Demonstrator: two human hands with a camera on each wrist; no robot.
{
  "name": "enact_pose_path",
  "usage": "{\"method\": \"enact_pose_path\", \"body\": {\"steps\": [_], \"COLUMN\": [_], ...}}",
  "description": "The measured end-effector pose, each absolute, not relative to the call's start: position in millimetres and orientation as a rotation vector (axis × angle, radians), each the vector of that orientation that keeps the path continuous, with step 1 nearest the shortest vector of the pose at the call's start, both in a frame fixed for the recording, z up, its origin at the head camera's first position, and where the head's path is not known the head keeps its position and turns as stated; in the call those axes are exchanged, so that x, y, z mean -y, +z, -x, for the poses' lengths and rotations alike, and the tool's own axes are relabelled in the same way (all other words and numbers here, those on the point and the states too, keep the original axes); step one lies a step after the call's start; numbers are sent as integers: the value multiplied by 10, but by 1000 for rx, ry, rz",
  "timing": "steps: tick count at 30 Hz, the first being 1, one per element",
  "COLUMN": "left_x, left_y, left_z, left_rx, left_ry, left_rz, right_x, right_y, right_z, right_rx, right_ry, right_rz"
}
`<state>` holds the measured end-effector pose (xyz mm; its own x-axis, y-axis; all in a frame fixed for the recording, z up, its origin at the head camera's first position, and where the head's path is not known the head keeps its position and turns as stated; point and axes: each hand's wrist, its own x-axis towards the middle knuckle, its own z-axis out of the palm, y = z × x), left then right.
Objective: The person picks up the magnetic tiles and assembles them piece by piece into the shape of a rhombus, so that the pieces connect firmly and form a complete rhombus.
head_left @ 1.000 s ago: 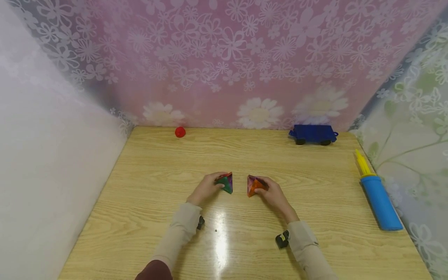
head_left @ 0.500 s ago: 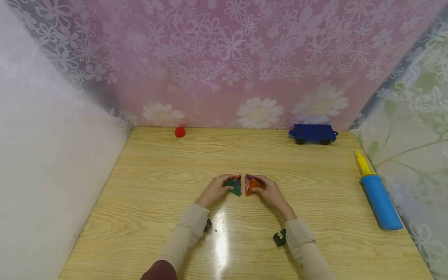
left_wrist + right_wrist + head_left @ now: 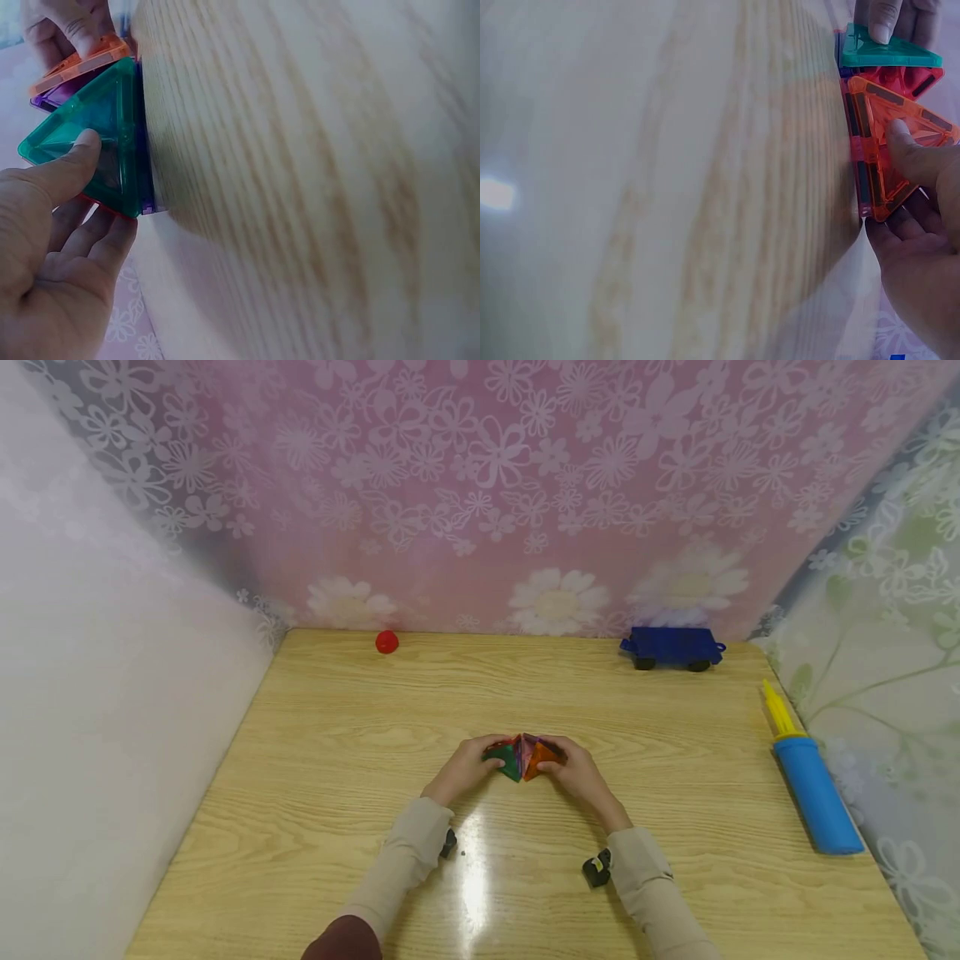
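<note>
Two small groups of translucent triangular magnetic tiles meet edge to edge near the middle of the table. My left hand grips the left group, whose green triangular tile faces me, with red and purple tiles behind it. The thumb presses on the green face and the fingers curl round the far side. My right hand grips the right group, with its orange triangular tile under the thumb and pink and purple tiles beside it. In the wrist views the two groups appear to touch; parts of each are hidden by the fingers.
On the wooden table, a red ball-like object sits at the back left. A blue toy wagon stands at the back right. A blue hand pump with a yellow nozzle lies along the right edge. Walls border the back and sides.
My left hand has moved right with the green-faced group, closing the gap to the right one. My right hand has shifted slightly left with the orange-faced group. Nothing else has moved.
</note>
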<state>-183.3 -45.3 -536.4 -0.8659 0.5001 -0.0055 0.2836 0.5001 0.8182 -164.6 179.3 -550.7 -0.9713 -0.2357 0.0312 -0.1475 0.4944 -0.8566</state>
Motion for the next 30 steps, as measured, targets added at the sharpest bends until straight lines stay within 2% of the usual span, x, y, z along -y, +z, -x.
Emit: {"method": "enact_pose_path", "body": {"steps": [30], "left_x": [480], "left_y": [-5401], "left_z": [1837], "left_rx": [-2496], "left_ry": [1353], "left_rz": [-659], "right_x": [-1727], "right_y": [-5398], "right_z": [1702], "right_rx": [-2787], "right_ry": [-1367], "right_rz": [537]}}
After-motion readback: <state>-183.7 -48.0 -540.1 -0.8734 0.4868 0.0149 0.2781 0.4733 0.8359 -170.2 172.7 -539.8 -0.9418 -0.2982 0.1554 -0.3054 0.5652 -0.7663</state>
